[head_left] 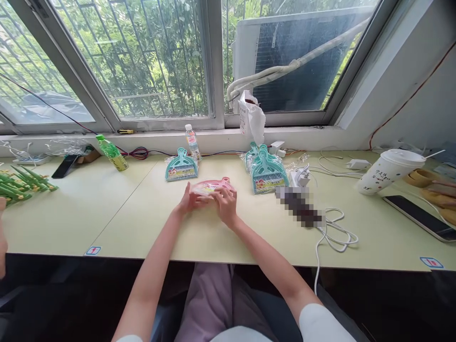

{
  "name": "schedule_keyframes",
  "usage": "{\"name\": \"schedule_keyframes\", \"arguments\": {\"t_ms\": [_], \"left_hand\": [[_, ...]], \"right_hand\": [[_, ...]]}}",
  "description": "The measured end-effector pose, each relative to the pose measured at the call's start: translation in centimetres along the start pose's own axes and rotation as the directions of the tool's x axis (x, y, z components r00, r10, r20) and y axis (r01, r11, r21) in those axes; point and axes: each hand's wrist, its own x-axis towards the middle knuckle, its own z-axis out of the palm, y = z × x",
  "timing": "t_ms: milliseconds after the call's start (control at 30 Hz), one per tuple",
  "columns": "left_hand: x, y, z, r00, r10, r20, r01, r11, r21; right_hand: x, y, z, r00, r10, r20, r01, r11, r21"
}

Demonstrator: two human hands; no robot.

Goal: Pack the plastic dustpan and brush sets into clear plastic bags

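Head view: a long, pale yellow surface (142, 216) under a window (131, 61).
Pink pack (206, 186): in front of the person, between the hands, in see-through wrap. I cannot tell if it touches the surface.
Left hand (190, 200): half closed, holding the pink pack at its left end.
Right hand (225, 202): fingers bent, partly closed on the near right side of the pink pack.
Green packs: one (181, 166) lies just past the left hand. Two more are to the right, the front one (270, 175) partly over the back one (248, 160).
Drinks: a clear bottle (193, 142) stands behind the left green pack, a green bottle (113, 154) leans farther left, and a white cup (390, 171) tilts far right.
Phone (420, 217): flat, near the cup.
Blurry patch (301, 206): too blocky to tell, with a white cord (316, 270) beside it.
Far left: green stalks (24, 185), and part of another person's arm (2, 242) at the edge.
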Motion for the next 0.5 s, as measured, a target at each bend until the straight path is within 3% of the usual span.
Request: {"name": "schedule_keyframes", "arguments": {"t_ms": [33, 100, 300, 500], "left_hand": [[-0.1, -0.1, 0.3, 0.992, -0.024, 0.121, 0.033, 0.997, -0.076], [-0.1, 0.0, 0.2, 0.971, 0.010, 0.238, 0.040, 0.978, -0.205], [1.6, 1.4, -1.8, 0.966, 0.001, 0.259, 0.081, 0.949, -0.306], [2.2, 1.0, -0.4, 0.952, -0.022, 0.304, 0.122, 0.942, -0.313]], "right_hand": [[-0.2, -0.3, 0.0, 0.997, -0.079, -0.022, 0.079, 0.997, -0.001], [-0.6, -0.3, 0.0, 0.970, -0.239, -0.038, 0.239, 0.971, -0.004], [-0.6, 0.8, 0.1, 0.869, -0.492, 0.057, 0.494, 0.869, -0.031], [-0.5, 0.7, -0.5, 0.796, -0.601, 0.066, 0.602, 0.798, 0.015]]}}
